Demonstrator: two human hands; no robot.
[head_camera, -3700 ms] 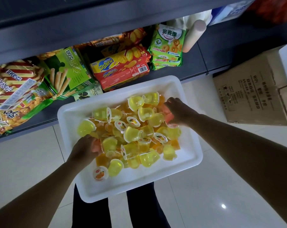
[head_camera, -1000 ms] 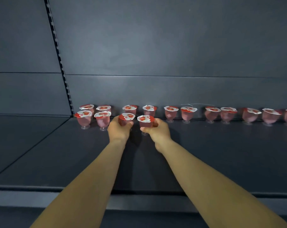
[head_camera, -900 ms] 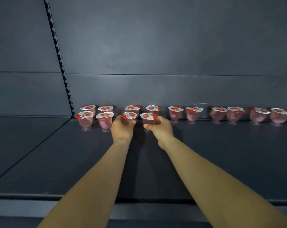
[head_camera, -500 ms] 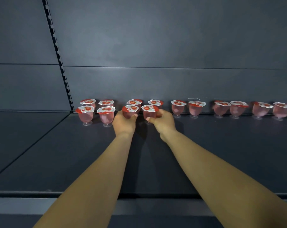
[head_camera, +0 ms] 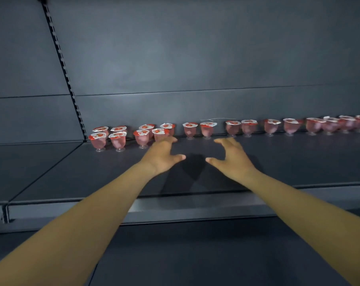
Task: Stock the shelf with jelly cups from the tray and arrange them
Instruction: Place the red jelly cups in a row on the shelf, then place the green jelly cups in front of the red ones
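Pink jelly cups with red and white lids stand upright on the dark shelf (head_camera: 288, 159). A back row (head_camera: 249, 127) of several cups runs along the rear wall to the right edge. At the left, a front row holds several cups, the two rightmost being one cup (head_camera: 142, 137) and its neighbour (head_camera: 160, 134). My left hand (head_camera: 164, 154) hovers just in front of those two, fingers spread, holding nothing. My right hand (head_camera: 231, 156) is also spread and empty, a little in front of the back row. The tray is out of view.
A slotted upright rail (head_camera: 70, 87) divides the back wall, and a second shelf section (head_camera: 20, 162) lies to the left. The shelf's front lip (head_camera: 175, 209) runs under my forearms. In front of the cups the shelf surface is bare.
Both hands held a jelly cup at the front row half a second ago. They have let go, pulled back toward me and spread open; the two cups now stand on the shelf.
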